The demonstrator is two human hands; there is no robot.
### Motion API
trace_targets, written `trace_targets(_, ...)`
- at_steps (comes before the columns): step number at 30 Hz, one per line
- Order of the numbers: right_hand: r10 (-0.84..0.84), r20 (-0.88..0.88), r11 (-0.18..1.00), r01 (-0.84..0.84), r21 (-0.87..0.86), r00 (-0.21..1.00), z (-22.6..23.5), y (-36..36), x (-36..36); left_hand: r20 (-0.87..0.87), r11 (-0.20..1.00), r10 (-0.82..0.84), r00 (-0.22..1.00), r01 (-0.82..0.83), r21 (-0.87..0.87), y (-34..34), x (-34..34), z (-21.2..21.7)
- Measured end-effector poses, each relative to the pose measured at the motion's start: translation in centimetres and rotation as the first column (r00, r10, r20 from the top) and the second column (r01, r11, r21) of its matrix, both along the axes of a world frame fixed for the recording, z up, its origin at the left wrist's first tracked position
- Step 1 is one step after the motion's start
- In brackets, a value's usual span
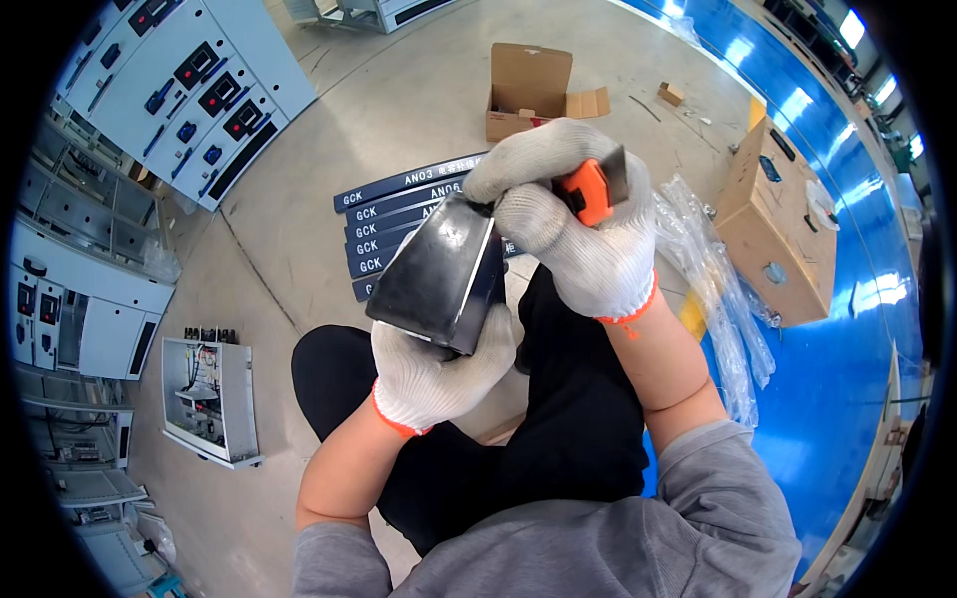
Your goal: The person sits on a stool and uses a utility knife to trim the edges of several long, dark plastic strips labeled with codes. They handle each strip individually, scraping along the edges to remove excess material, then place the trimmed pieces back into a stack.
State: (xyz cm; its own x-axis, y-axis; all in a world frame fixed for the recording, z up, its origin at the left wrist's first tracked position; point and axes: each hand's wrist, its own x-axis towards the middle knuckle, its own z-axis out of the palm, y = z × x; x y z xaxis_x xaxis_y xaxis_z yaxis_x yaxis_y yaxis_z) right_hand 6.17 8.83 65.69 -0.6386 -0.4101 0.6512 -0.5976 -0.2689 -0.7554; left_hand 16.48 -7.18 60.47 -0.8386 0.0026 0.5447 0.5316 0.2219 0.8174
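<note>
Black plate [439, 271] in left hand [439, 374], long axis tilted up-right toward right hand [573, 224].

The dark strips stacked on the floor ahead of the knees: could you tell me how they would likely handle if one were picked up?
The dark strips look thin and long, so one would probably flex a little if lifted by an end. Their glossy faces suggest they may slide off each other easily. Being flat, they seem unlikely to roll or tip on the concrete floor.
</note>
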Motion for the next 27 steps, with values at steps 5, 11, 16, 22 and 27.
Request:
trace_targets(5, -0.094, -0.019, 0.984, 0.090, -0.157, 0.995, 0.1, -0.1, 0.0, 0.088, 0.998, -0.060, 0.994, 0.057, 0.037, 0.4, 0.2, 0.5)
trace_targets(11, -0.110, 0.141, 0.955, 0.144, -0.260, 0.984, 1.2, 0.9, 0.2, 0.156, 0.975, 0.086, 0.984, -0.115, 0.191, 1.7, -0.7, 0.8)
trace_targets(16, -0.054, 0.101, 0.969, 0.076, -0.234, 0.993, 1.0, 0.0, 1.8, 0.213, 0.961, 0.209, 0.955, -0.240, 0.134, 0.4, -1.3, 1.1)
trace_targets(22, -0.156, 0.170, 0.987, 0.148, 0.059, 0.973, -0.3, -0.1, -0.8, 0.234, 0.938, 0.273, 0.933, -0.313, 0.153, -1.1, -1.4, 0.1)
trace_targets(27, 0.118, -0.014, 0.986, -0.116, 0.123, 0.993, -1.0, 0.6, -1.6, 0.243, 0.944, 0.290, 0.926, -0.319, 0.089, -1.6, -0.7, 0.3)
